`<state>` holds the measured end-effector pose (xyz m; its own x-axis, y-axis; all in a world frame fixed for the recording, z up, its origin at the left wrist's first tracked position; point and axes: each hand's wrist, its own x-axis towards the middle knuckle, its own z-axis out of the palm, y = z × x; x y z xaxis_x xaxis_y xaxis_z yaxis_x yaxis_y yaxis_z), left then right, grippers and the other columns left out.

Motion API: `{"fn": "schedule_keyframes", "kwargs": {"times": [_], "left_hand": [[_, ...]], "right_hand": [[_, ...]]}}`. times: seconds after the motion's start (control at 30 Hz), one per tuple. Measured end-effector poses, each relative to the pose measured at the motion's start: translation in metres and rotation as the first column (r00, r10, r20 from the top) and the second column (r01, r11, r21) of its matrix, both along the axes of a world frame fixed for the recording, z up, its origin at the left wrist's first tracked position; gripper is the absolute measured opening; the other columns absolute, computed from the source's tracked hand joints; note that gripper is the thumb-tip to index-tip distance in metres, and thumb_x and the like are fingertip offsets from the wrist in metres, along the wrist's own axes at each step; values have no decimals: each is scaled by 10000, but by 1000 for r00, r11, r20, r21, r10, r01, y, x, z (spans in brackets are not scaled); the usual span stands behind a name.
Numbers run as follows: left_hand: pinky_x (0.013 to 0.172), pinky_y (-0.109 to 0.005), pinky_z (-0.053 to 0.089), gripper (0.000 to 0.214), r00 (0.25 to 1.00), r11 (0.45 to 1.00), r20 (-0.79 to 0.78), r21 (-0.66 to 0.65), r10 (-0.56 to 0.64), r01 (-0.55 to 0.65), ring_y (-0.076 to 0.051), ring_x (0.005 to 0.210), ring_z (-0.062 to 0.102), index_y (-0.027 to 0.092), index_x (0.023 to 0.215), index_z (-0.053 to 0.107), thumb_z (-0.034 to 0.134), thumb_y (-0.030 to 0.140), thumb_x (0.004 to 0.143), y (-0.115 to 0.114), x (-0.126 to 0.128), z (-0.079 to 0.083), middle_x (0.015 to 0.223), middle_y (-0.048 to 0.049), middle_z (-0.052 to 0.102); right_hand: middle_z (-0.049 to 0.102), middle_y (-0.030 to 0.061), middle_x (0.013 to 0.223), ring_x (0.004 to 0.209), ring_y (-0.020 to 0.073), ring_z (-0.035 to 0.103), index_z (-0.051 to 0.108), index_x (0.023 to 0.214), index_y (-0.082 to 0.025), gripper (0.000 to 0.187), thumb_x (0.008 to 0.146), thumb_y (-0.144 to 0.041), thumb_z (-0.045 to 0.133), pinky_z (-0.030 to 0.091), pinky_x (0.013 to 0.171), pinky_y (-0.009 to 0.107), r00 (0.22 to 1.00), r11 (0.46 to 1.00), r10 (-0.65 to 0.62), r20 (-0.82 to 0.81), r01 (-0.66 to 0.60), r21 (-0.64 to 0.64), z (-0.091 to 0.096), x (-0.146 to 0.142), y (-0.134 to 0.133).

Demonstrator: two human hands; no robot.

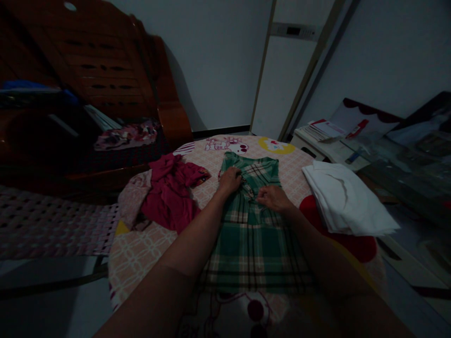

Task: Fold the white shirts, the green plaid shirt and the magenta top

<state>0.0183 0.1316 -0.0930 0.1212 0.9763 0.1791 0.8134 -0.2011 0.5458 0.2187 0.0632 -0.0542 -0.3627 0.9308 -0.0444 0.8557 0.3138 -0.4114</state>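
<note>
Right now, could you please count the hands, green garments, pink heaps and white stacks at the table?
Hands: 2, left hand and right hand
Green garment: 1
Pink heap: 1
White stack: 1
Total: 5

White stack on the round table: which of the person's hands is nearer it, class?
Right. The right hand is at the green plaid garment, left of the white stack; the left hand is farther left.
</note>
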Motion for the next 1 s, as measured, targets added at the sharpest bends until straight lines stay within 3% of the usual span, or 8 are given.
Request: {"fn": "schedule_keyframes", "kwargs": {"times": [0.13, 0.27, 0.4, 0.57, 0.83, 1.0], "left_hand": [[1091, -398, 461, 368, 1000, 1000, -13, -8, -21, 21, -259, 1218, 594, 157, 1224, 693, 539, 185, 891, -1, 0, 2, 1293, -117, 656], [1089, -402, 468, 351, 1000, 1000, -15, -9, -18, 18, -246, 1205, 596, 172, 1202, 700, 537, 188, 892, -1, 0, 3, 1277, -100, 665], [1088, -420, 474, 337, 1000, 1000, -16, 13, -24, 25, -245, 1191, 602, 192, 1177, 711, 540, 182, 886, -1, 0, 2, 1244, -84, 681], [1091, -420, 476, 351, 1000, 1000, -17, 13, -18, 18, -253, 1189, 607, 181, 1189, 710, 532, 183, 886, -1, 0, 3, 1262, -97, 674], [1087, -441, 478, 363, 1000, 999, 0, 23, -24, 24, -259, 1194, 609, 200, 1194, 712, 539, 173, 876, -2, -1, 2, 1256, -87, 682], [1104, -430, 467, 373, 998, 997, -13, 34, -63, 63, -251, 1214, 603, 215, 1185, 730, 521, 158, 881, -4, -1, 5, 1287, -75, 673]], "right_hand": [[749, 61, 828, 787, 184, 666, 745, 840, -168, 195, 896, -279, 595, 434, 691, 254, 986, 977, -151, -76, 160, 141, 3, 24, 11], [754, 120, 890, 850, 217, 678, 749, 839, -151, 282, 939, -317, 545, 432, 707, 274, 918, 917, -375, 130, 347, 196, 5, 48, 17], [747, 174, 949, 910, 249, 685, 744, 825, -141, 457, 998, -459, 465, 436, 719, 295, 878, 922, -388, 280, 363, 139, 3, 56, 17], [739, 171, 1017, 966, 270, 684, 725, 924, -150, 433, 984, -513, 496, 449, 718, 307, 843, 882, -470, 262, 438, 174, -2, 52, 17], [747, 106, 971, 934, 227, 682, 717, 906, -185, 272, 962, -380, 537, 431, 684, 273, 873, 891, -447, 196, 415, 183, -14, 51, 24], [742, 138, 996, 956, 250, 683, 723, 912, -178, 256, 949, -301, 501, 437, 688, 289, 821, 853, -519, 238, 482, 201, -14, 55, 26]]}}
